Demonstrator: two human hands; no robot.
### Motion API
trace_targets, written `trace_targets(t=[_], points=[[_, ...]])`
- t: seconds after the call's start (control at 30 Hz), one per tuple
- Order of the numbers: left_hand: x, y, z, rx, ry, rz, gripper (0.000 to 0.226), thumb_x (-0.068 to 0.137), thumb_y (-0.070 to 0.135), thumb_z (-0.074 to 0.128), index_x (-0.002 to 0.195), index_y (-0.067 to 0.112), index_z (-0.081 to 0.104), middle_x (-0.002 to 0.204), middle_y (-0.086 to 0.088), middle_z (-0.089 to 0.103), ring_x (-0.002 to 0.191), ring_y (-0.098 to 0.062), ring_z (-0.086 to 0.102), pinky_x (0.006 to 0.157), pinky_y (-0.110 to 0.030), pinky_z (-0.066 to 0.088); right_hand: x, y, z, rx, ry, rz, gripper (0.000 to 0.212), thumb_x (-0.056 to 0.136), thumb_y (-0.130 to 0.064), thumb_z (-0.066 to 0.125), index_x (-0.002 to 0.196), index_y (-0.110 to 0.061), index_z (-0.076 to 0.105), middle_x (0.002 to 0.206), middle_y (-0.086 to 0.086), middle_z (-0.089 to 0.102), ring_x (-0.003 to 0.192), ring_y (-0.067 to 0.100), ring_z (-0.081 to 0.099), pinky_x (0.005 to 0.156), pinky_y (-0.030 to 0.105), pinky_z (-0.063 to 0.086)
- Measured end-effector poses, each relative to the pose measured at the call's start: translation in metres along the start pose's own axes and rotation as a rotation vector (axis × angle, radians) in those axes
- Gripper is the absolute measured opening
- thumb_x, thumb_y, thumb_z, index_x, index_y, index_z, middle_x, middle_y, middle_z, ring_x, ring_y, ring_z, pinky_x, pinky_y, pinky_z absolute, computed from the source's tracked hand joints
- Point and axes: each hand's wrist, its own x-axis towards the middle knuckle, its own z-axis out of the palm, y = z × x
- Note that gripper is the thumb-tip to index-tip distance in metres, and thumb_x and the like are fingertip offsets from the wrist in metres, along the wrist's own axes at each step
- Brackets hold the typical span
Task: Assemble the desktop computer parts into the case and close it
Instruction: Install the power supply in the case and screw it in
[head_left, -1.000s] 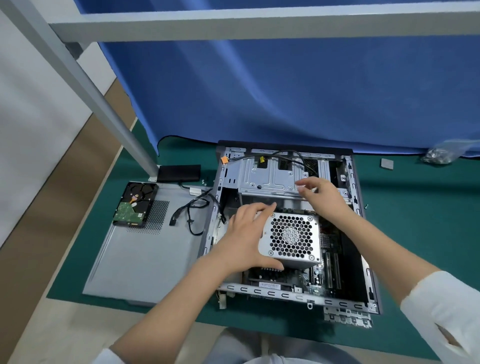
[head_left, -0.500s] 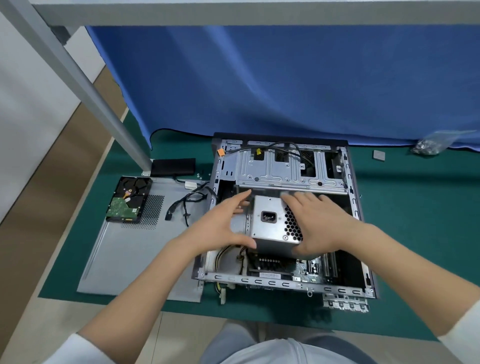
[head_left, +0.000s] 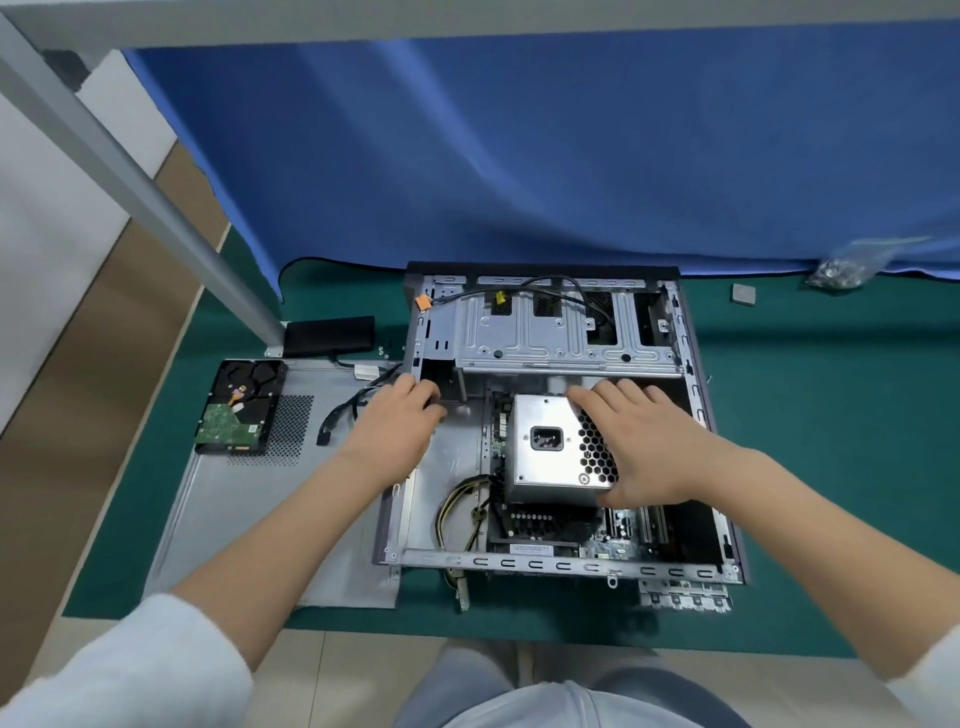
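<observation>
A green mat (head_left: 831, 467) covers the work surface, and on it the open computer case (head_left: 691, 395) lies on its side with its inside facing up. Behind it a blue cloth (head_left: 519, 156) hangs down to the mat, with a grey metal frame post (head_left: 156, 208) slanting across the left and a pale wall and brown floor strip beyond. The right hand (head_left: 644, 447) is spread over the silver power supply box (head_left: 545, 447), thumb curled under its near edge and fingers over the top, holding it inside the case above the circuit board (head_left: 613, 530). The left hand (head_left: 400, 426) sits at the case's left wall, fingers bent around a black cable (head_left: 337, 421) there; whether it truly pinches the cable I cannot tell. The case's side panel (head_left: 234, 519) lies flat on the mat just left of the case, with a hard drive (head_left: 241, 410) resting on its far corner. A small bag of screws (head_left: 841, 270) and a little grey square (head_left: 744, 294) lie at the far right by the cloth.
</observation>
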Motion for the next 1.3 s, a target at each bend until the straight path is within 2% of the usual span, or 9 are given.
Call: trace_targets(t=[0.1, 0.2, 0.33, 0.5, 0.7, 0.87, 0.97, 1.1, 1.3], points=[[0.018, 0.005, -0.015, 0.172, -0.135, -0.014, 0.032, 0.087, 0.007, 0.055, 0.118, 0.016, 0.057, 0.115, -0.002, 0.054, 0.109, -0.022, 0.041, 0.079, -0.028, 0.033, 0.005, -0.004, 0.000, 0.003, -0.002, -0.003, 0.112, 0.060, -0.061, 0.068, 0.145, -0.023, 0.006, 0.133, -0.002, 0.032, 0.120, 0.021, 0.031, 0.100, 0.039, 0.031], [0.035, 0.006, -0.030, 0.177, -0.187, 0.025, 0.023, 0.089, 0.006, 0.057, 0.109, 0.013, 0.063, 0.108, -0.003, 0.061, 0.109, -0.023, 0.048, 0.080, -0.031, 0.041, 0.010, -0.008, 0.001, -0.005, -0.004, -0.012, 0.113, 0.060, -0.060, 0.068, 0.146, -0.023, 0.004, 0.135, -0.001, 0.029, 0.121, 0.022, 0.030, 0.101, 0.040, 0.029], [0.048, -0.022, -0.046, -0.282, -0.035, -0.134, 0.023, 0.091, 0.019, 0.063, 0.113, 0.016, 0.069, 0.110, -0.004, 0.062, 0.109, -0.022, 0.055, 0.090, -0.034, 0.047, 0.009, -0.007, 0.001, 0.001, 0.000, -0.003, 0.113, 0.061, -0.062, 0.068, 0.146, -0.024, 0.003, 0.137, -0.002, 0.028, 0.122, 0.022, 0.030, 0.102, 0.040, 0.028], [0.044, -0.044, -0.032, -0.647, 0.146, -0.413, 0.013, 0.086, 0.017, 0.069, 0.097, 0.011, 0.072, 0.097, -0.003, 0.058, 0.097, -0.021, 0.057, 0.082, -0.028, 0.043, 0.005, -0.007, 0.001, -0.009, 0.013, 0.038, 0.115, 0.060, -0.067, 0.063, 0.147, -0.028, 0.000, 0.139, -0.004, 0.029, 0.124, 0.021, 0.030, 0.102, 0.044, 0.030], [0.037, -0.023, -0.016, -0.725, 0.159, -0.429, 0.043, 0.090, 0.025, 0.064, 0.129, 0.014, 0.050, 0.124, -0.007, 0.043, 0.097, -0.020, 0.055, 0.094, -0.031, 0.044, 0.001, -0.008, 0.003, 0.027, 0.039, 0.063, 0.114, 0.058, -0.074, 0.063, 0.146, -0.025, 0.010, 0.138, -0.006, 0.033, 0.125, 0.017, 0.031, 0.106, 0.044, 0.027], [0.028, 0.004, -0.029, -0.907, 0.172, -0.400, 0.041, 0.094, 0.026, 0.058, 0.132, 0.015, 0.049, 0.124, -0.004, 0.047, 0.100, -0.015, 0.054, 0.094, -0.025, 0.041, -0.004, -0.009, -0.006, 0.147, 0.060, 0.082, 0.115, 0.056, -0.076, 0.063, 0.148, -0.029, 0.012, 0.141, -0.011, 0.034, 0.130, 0.012, 0.030, 0.108, 0.040, 0.022], [0.022, 0.022, -0.044, -1.417, -0.067, -0.616, 0.044, 0.094, 0.039, 0.054, 0.128, 0.011, 0.052, 0.102, 0.002, 0.056, 0.077, -0.007, 0.056, 0.075, -0.023, 0.048, -0.011, -0.012, -0.017, 0.155, 0.106, 0.066, 0.115, 0.055, -0.076, 0.063, 0.148, -0.029, 0.015, 0.140, -0.012, 0.035, 0.130, 0.011, 0.030, 0.109, 0.039, 0.021], [0.011, 0.030, -0.066, -1.915, -0.597, -0.785, 0.051, 0.083, 0.052, 0.062, 0.117, 0.015, 0.054, 0.112, -0.008, 0.053, 0.111, -0.030, 0.056, 0.088, -0.052, 0.050, -0.020, -0.014, -0.051, 0.081, 0.214, -0.013, 0.112, 0.053, -0.077, 0.063, 0.146, -0.029, 0.023, 0.129, -0.013, 0.043, 0.119, 0.012, 0.038, 0.108, 0.037, 0.022], [0.012, 0.027, -0.108, -2.122, -0.765, -0.729, 0.050, 0.079, 0.049, 0.061, 0.117, 0.017, 0.058, 0.134, -0.014, 0.056, 0.114, -0.038, 0.057, 0.079, -0.059, 0.051, -0.026, -0.014, -0.094, 0.034, 0.400, -0.106, 0.103, 0.054, -0.070, 0.062, 0.142, -0.022, 0.037, 0.121, -0.008, 0.050, 0.111, 0.016, 0.045, 0.104, 0.036, 0.023]])
